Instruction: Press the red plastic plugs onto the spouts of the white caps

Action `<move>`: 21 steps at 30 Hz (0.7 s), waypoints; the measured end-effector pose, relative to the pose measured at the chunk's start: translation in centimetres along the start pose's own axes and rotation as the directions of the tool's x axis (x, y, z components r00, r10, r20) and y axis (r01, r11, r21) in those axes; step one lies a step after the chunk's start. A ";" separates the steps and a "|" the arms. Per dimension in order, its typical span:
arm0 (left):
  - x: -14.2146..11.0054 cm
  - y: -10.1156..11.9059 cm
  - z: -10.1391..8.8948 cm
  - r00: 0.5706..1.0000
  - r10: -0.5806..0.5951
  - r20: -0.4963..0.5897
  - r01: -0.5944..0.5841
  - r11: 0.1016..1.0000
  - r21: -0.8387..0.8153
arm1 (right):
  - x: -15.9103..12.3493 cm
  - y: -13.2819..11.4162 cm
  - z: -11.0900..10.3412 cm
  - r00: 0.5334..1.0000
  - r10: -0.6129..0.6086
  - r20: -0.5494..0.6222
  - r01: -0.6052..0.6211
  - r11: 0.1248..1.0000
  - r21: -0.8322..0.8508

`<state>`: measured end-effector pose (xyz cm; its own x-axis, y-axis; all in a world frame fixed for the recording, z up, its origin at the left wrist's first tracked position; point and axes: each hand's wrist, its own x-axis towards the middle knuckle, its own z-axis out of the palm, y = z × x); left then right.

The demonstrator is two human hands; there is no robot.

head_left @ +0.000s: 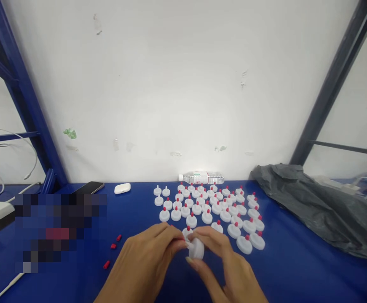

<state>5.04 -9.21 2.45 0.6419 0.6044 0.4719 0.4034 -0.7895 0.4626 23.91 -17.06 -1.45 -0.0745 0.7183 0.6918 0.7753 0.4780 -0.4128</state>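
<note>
My right hand holds a white round nozzle lid between thumb and fingers, tilted so its spout points left. At that spout, the fingertips of my left hand are pinched together; a bit of red at them looks like a small red cap, mostly hidden. Behind my hands stand many similar lids with red-capped spouts, such as one nozzle lid. A few lids at the back left of the group, like an uncapped lid, show bare white spouts. Several loose red caps lie left of my left hand.
A clear plastic bottle lies along the wall behind the lids. A white case and a dark phone are at the back left. A grey plastic bag covers the right side of the blue table. A white cable runs at left.
</note>
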 end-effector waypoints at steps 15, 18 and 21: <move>-0.3 1.3 -0.3 0.995 -0.042 0.089 0.044 0.999 -0.013 | -1.2 -0.1 0.5 0.997 -0.027 -0.066 0.024 0.999 -0.041; 0.0 1.5 -0.1 0.986 -0.082 0.146 0.074 0.995 0.060 | -0.9 0.1 0.5 0.998 -0.061 -0.012 0.060 0.997 -0.057; 0.4 1.5 -0.1 0.959 -0.157 0.237 0.115 0.976 0.184 | -0.4 0.2 0.5 0.994 -0.081 0.075 0.084 0.996 -0.026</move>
<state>5.86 -10.17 3.41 0.7062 0.6786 0.2019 0.5877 -0.7209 0.3672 23.77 -16.96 -2.09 -0.1845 0.7130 0.6765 0.7823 0.5231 -0.3381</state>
